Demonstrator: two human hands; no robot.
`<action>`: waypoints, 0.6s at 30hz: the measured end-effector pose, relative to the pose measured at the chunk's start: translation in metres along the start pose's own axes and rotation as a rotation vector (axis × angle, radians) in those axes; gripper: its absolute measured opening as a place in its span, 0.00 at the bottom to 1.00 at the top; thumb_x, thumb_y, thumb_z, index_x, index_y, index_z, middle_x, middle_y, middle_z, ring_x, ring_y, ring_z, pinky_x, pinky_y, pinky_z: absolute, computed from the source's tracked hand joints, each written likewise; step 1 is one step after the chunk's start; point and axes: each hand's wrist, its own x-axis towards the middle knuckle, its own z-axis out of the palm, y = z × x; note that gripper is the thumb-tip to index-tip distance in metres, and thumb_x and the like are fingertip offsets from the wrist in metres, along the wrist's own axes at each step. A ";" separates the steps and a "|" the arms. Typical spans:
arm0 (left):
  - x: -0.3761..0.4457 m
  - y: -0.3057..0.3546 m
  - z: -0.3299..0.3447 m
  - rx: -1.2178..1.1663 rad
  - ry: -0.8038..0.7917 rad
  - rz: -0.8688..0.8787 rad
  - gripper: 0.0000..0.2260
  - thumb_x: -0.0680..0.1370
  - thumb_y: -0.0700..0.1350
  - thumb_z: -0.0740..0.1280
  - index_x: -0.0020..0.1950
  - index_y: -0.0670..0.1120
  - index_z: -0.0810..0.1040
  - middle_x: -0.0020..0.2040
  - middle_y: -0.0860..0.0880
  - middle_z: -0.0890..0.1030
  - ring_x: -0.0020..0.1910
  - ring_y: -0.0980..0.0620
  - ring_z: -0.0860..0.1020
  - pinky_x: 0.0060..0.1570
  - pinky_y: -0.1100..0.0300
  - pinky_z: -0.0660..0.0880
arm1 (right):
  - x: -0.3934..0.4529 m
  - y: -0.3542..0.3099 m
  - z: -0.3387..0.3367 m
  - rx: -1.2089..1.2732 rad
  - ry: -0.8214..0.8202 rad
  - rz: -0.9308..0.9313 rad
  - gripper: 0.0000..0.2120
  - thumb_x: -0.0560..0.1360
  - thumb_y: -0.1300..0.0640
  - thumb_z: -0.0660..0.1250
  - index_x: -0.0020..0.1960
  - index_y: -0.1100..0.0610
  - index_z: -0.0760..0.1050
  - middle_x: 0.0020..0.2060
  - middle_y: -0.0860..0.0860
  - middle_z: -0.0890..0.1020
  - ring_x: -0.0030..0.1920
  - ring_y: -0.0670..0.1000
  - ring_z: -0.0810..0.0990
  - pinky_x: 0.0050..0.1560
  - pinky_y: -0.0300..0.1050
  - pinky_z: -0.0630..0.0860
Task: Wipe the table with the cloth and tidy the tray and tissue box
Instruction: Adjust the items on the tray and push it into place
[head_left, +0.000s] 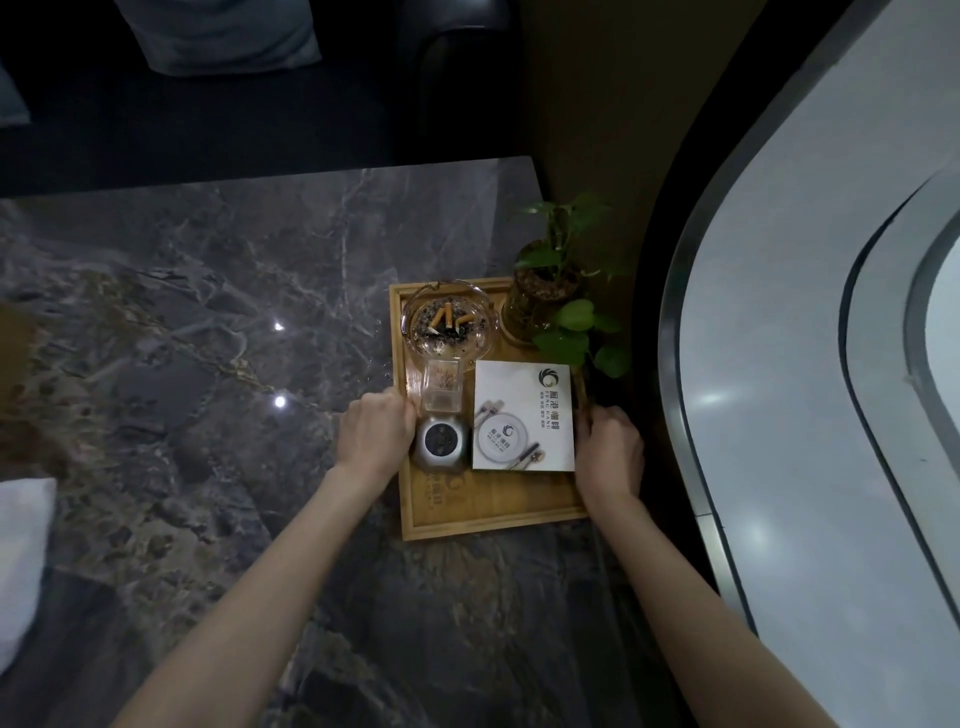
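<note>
A wooden tray (488, 512) sits at the right edge of the dark marble table (197, 291). My left hand (378, 432) grips the tray's left rim and my right hand (609, 453) grips its right rim. On the tray lies a white printed tissue box (524, 415), flat, near my right hand. A white cloth (23, 561) lies at the table's left edge, partly cut off by the frame.
Also on the tray: a glass ashtray (449, 322) with cigarette butts, a clear toothpick holder (441, 387), a round silver device (441, 441) and a potted plant (550, 296). A dark sofa (234, 104) stands behind the table. A curved window ledge (691, 364) runs along the right.
</note>
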 end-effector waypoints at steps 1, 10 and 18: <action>0.000 -0.001 0.001 0.000 -0.002 -0.001 0.13 0.77 0.44 0.59 0.41 0.35 0.75 0.39 0.34 0.80 0.39 0.36 0.79 0.38 0.46 0.76 | 0.000 0.000 0.000 -0.003 0.001 0.000 0.12 0.78 0.62 0.58 0.45 0.69 0.75 0.46 0.65 0.78 0.42 0.62 0.77 0.35 0.47 0.68; -0.019 0.000 -0.008 -0.094 0.010 -0.020 0.13 0.78 0.47 0.58 0.43 0.39 0.76 0.39 0.40 0.80 0.38 0.41 0.78 0.37 0.49 0.76 | -0.008 -0.007 -0.014 0.254 -0.067 0.095 0.15 0.80 0.60 0.53 0.57 0.67 0.72 0.53 0.65 0.78 0.54 0.63 0.77 0.43 0.41 0.66; -0.117 0.020 0.000 -0.075 0.201 0.249 0.21 0.77 0.47 0.59 0.69 0.42 0.64 0.68 0.42 0.71 0.66 0.46 0.69 0.63 0.50 0.67 | -0.094 0.002 -0.017 0.186 0.009 -0.303 0.22 0.79 0.54 0.56 0.71 0.60 0.61 0.67 0.59 0.71 0.68 0.56 0.67 0.67 0.56 0.67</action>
